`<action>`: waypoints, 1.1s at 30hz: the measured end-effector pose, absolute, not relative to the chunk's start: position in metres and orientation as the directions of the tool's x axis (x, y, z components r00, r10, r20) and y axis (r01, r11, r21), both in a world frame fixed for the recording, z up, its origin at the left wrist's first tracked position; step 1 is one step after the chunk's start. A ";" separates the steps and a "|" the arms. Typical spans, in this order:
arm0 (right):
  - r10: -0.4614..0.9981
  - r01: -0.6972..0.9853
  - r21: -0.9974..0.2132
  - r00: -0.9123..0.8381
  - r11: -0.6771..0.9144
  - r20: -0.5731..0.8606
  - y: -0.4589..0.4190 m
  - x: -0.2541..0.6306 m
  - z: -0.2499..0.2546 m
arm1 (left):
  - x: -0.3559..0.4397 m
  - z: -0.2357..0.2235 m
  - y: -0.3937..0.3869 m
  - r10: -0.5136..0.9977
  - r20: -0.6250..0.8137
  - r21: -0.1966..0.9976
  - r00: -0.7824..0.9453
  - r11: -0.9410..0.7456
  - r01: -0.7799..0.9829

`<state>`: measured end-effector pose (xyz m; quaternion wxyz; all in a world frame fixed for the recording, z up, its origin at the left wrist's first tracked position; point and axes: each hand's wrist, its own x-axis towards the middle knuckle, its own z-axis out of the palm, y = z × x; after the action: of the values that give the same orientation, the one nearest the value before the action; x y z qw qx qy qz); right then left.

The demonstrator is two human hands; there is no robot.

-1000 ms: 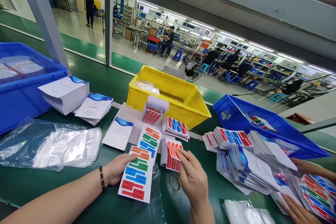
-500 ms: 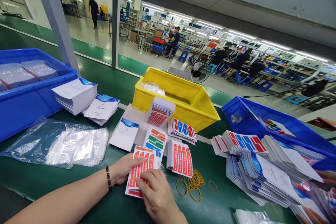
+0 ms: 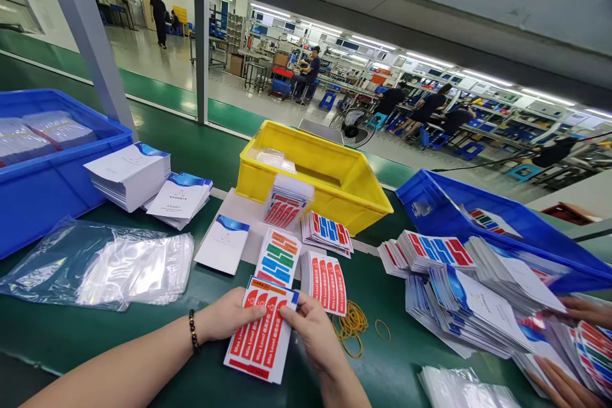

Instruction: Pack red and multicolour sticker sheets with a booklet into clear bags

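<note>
Facing upward, a red-label sheet (image 3: 261, 335) is held between the left hand (image 3: 225, 317) and the right hand (image 3: 318, 335), above the green work surface (image 3: 157, 344). The left grip is closed on the sheet's upper left edge, with the thumb laid on the printed face; the upper right edge is pinched by the right hand in the same way, and the fingers beneath are hidden. Under the red-label sheet, a second sheet (image 3: 270, 287) is held, its orange band exposed at the top and a red band at the bottom. Just beyond the held sheets, a multi-coloured stack (image 3: 278, 258) is placed flat; to its right, a red-label stack (image 3: 325, 284) is positioned. Rubber bands (image 3: 352, 322) are heaped near the right hand. A white booklet (image 3: 222, 245) is laid left of the multi-coloured stack, and a yellow bin (image 3: 344, 207) is located behind. At the right side, sheets (image 3: 595, 354) are touched by a co-worker's hand (image 3: 567, 382).
</note>
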<state>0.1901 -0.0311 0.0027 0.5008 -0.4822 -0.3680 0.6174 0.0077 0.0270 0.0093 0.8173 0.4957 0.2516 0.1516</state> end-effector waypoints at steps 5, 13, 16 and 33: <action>0.887 -0.397 -0.918 0.416 -0.023 -0.202 -0.024 0.206 0.006 | 0.004 0.012 0.032 0.551 -0.157 0.961 0.819 -0.107 0.257; 0.868 -0.359 -0.933 0.467 0.015 -0.166 -0.024 0.208 0.001 | 0.005 0.014 0.032 0.489 0.039 0.922 0.872 -0.355 0.158; 0.885 -0.329 -0.944 0.442 0.011 -0.144 -0.025 0.212 0.002 | 0.005 0.016 0.034 0.573 0.058 0.969 0.818 -0.228 0.091; 0.948 -0.282 -0.952 0.256 -0.115 -0.191 -0.030 0.210 0.007 | 0.007 0.009 0.031 0.601 0.019 0.986 0.799 -0.142 0.084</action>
<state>0.2102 -0.0300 0.0068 0.5870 -0.5322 -0.3127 0.5239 0.0069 0.0314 0.0086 0.6109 0.7256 0.2359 0.2114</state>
